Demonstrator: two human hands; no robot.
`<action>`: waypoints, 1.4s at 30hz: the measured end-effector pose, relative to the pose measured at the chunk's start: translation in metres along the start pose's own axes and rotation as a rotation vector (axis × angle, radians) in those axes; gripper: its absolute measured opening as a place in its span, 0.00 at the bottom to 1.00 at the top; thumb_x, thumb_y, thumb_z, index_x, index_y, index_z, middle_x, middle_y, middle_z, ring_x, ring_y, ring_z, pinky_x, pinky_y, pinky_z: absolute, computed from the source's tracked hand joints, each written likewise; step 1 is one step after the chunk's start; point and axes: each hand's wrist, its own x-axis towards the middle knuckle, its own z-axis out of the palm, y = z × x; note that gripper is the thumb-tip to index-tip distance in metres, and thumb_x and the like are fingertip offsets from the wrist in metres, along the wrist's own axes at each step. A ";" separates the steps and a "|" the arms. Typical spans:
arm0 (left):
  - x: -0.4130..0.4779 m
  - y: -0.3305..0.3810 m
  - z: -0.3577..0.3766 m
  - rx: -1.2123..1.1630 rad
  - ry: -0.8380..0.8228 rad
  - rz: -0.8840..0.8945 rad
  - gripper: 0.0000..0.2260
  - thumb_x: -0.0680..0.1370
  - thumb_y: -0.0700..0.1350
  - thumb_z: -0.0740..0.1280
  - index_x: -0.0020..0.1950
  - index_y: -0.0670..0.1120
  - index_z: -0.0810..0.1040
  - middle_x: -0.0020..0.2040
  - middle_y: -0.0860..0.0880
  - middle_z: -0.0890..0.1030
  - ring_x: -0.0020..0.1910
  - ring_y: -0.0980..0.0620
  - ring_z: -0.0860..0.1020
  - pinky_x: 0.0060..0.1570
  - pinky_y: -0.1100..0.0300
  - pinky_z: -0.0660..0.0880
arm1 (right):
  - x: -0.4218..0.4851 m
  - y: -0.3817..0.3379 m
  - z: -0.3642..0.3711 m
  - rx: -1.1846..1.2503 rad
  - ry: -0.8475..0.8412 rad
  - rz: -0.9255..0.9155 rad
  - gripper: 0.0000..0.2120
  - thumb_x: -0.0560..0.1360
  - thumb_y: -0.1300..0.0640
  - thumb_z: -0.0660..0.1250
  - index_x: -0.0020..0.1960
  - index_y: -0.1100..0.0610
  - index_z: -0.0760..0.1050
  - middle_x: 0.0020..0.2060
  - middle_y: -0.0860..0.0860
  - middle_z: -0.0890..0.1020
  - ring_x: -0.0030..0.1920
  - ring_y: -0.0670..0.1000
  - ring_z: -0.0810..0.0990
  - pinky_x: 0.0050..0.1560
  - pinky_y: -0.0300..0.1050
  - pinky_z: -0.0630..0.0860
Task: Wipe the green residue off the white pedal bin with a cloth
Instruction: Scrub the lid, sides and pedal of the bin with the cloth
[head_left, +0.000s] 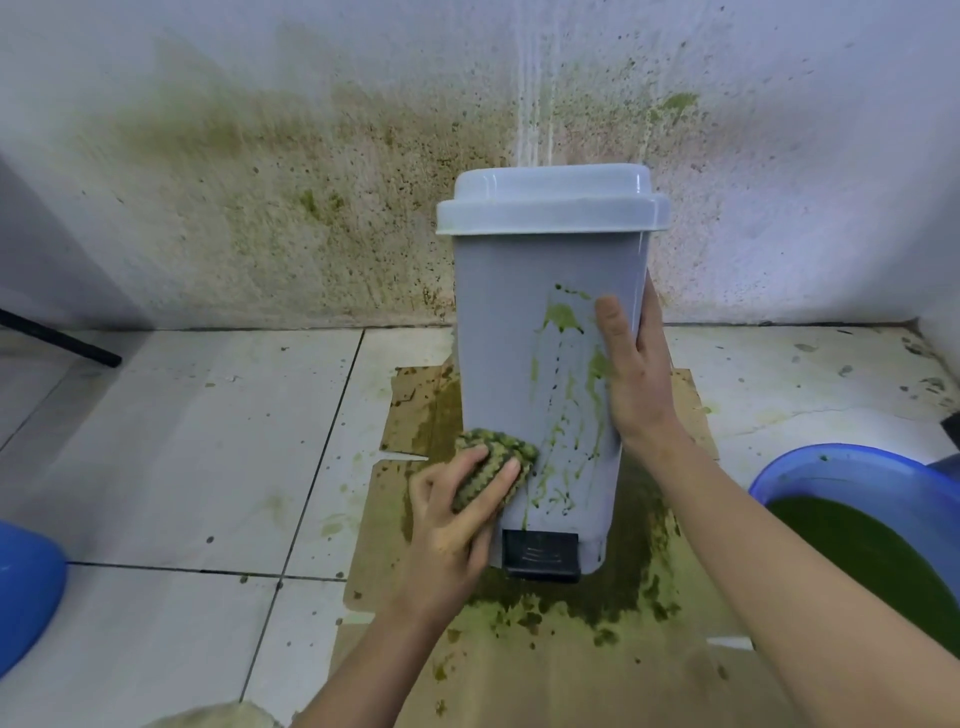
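The white pedal bin (498, 322) stands upright on stained cardboard, lid closed, black pedal (540, 555) at its base facing me. Green residue (563, 317) streaks down the right half of its front. My left hand (452, 525) holds a knitted, green-stained cloth (493, 457) and presses it against the bin's lower left front. My right hand (636, 374) grips the bin's right front corner, thumb on the front face and fingers round the side.
Brown cardboard (519, 649) soaked with green lies under the bin on the tiled floor (182, 441). A blue basin (852, 467) of green liquid sits at the right. A blue object (26, 587) is at the left edge. The wall (260, 208) behind is green-spattered.
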 end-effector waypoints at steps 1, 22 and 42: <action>-0.011 -0.001 -0.002 -0.006 -0.038 -0.002 0.18 0.83 0.42 0.60 0.72 0.54 0.71 0.71 0.52 0.66 0.58 0.39 0.72 0.61 0.54 0.70 | -0.003 0.001 0.000 0.005 0.001 0.003 0.36 0.74 0.38 0.65 0.77 0.50 0.60 0.68 0.52 0.74 0.65 0.52 0.77 0.63 0.58 0.76; 0.027 0.009 -0.014 0.081 -0.158 0.137 0.18 0.80 0.36 0.62 0.69 0.49 0.73 0.66 0.48 0.71 0.48 0.38 0.76 0.62 0.64 0.58 | -0.006 0.001 0.001 -0.022 -0.024 -0.011 0.43 0.71 0.33 0.67 0.79 0.47 0.55 0.73 0.48 0.69 0.69 0.47 0.73 0.66 0.54 0.75; -0.010 0.022 -0.038 -0.030 -0.535 -0.122 0.25 0.69 0.28 0.72 0.60 0.52 0.81 0.61 0.54 0.71 0.51 0.50 0.67 0.40 0.55 0.77 | -0.020 0.004 0.008 -0.024 0.024 -0.038 0.41 0.73 0.43 0.69 0.79 0.51 0.54 0.71 0.50 0.71 0.65 0.43 0.76 0.61 0.43 0.77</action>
